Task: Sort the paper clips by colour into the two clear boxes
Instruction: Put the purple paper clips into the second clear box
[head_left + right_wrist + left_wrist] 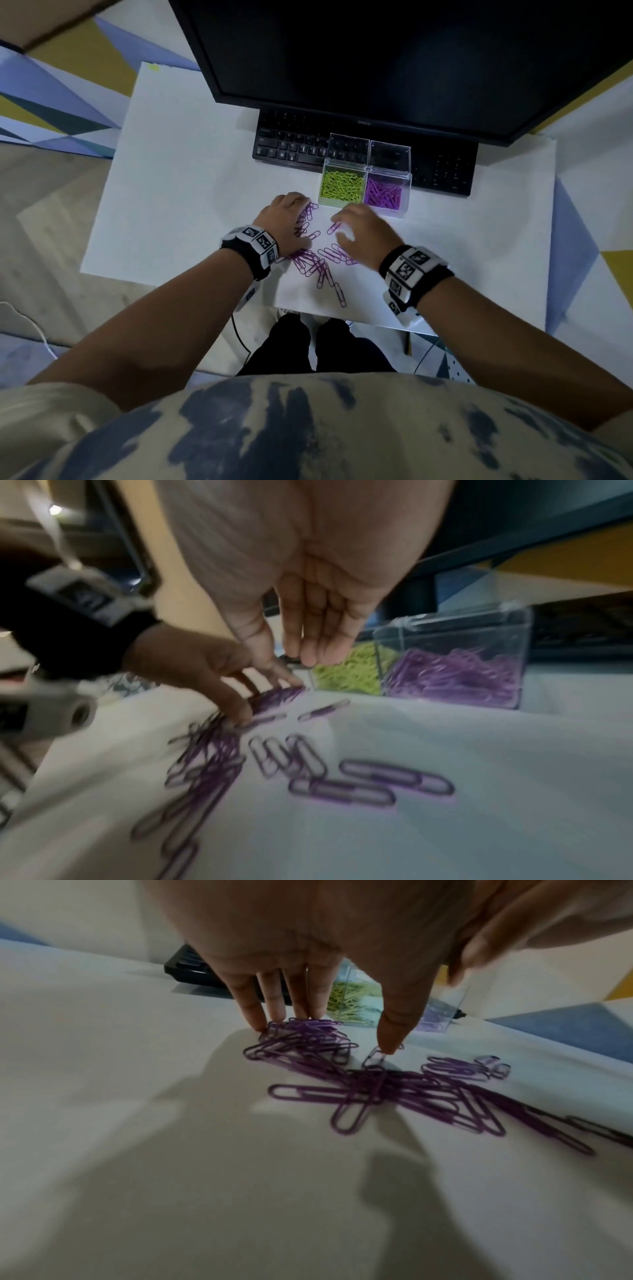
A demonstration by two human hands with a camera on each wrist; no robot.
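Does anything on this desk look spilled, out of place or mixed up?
Nothing looks wrong. Purple clips lie scattered loose on the white desk between the left hand and right hand, waiting to be sorted. The green box and the purple box each show one colour, with lids open.

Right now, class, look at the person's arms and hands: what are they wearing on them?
Both forearms are bare, with no sleeves reaching them. The left hand and the right hand wear no gloves. Each wrist carries a black band with white tiles printed with black square code patterns. The shirt is cream with blue blotches.
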